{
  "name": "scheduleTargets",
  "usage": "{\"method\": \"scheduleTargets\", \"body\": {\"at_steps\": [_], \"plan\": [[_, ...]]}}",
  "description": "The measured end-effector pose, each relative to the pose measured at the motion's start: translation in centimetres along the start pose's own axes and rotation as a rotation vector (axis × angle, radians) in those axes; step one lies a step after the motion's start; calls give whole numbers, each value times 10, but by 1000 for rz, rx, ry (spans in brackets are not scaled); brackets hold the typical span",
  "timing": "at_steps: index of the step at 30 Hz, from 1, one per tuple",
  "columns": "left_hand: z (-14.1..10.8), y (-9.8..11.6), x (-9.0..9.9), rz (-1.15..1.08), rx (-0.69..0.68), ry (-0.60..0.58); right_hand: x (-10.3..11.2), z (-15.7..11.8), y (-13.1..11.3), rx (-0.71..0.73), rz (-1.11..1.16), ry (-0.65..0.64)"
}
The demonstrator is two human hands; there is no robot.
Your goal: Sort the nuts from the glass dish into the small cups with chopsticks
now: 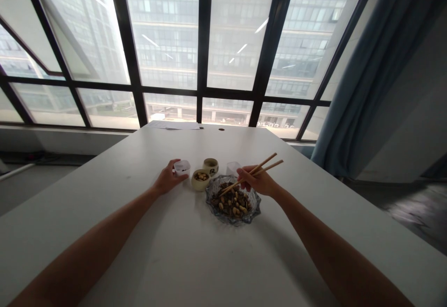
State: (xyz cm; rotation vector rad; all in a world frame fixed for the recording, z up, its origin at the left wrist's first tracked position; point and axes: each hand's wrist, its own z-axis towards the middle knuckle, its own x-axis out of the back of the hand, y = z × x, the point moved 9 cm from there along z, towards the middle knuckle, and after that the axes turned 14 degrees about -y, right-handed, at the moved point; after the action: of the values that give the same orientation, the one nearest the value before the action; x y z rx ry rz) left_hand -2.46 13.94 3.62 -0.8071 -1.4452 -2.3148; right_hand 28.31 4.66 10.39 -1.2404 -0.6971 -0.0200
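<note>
My right hand (256, 180) grips a pair of wooden chopsticks (266, 161), their tips down among the peanuts and dark seeds (233, 204) in a scalloped glass bowl (257, 210). Whether the tips pinch anything is too small to tell. My left hand (169, 177) is wrapped round a small clear plastic cup (182, 167) with a few dark bits inside. Between the hands stand two cream-coloured cups: the nearer cup (200, 186) contains peanuts, and the farther cup (213, 167) bears a dark written character. A second clear plastic cup (232, 168) stands behind the bowl, partly hidden by my right hand.
Everything stands on a long white table (167, 251). White paper sheets (172, 125) lie at its far end, near two round holes in the tabletop. Dark-framed windows (200, 32) rise beyond, and a blue curtain (356, 83) hangs at the right.
</note>
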Motion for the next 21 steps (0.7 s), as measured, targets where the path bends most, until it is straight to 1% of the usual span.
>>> {"method": "scheduleTargets", "body": {"at_steps": [4,6,8,12,14,17,21], "plan": [[0,1,0,2,-11,5,19,-4,-1,12,-1,131],[0,1,0,-4,-16,4,24,-5,-2,26,-24,180],[0,1,0,-9,-21,3,23,-4,0,20,-64,182],[1,0,-1,-9,-30,2,12,-2,1,4,-120,108],[2,0,-2,-12,-44,2,10,-2,-1,13,-116,106],[1,2,0,13,-60,27,17,-4,-2,24,-47,168],[-2,12,5,92,-108,83,35,-4,9,5,134,282]]}}
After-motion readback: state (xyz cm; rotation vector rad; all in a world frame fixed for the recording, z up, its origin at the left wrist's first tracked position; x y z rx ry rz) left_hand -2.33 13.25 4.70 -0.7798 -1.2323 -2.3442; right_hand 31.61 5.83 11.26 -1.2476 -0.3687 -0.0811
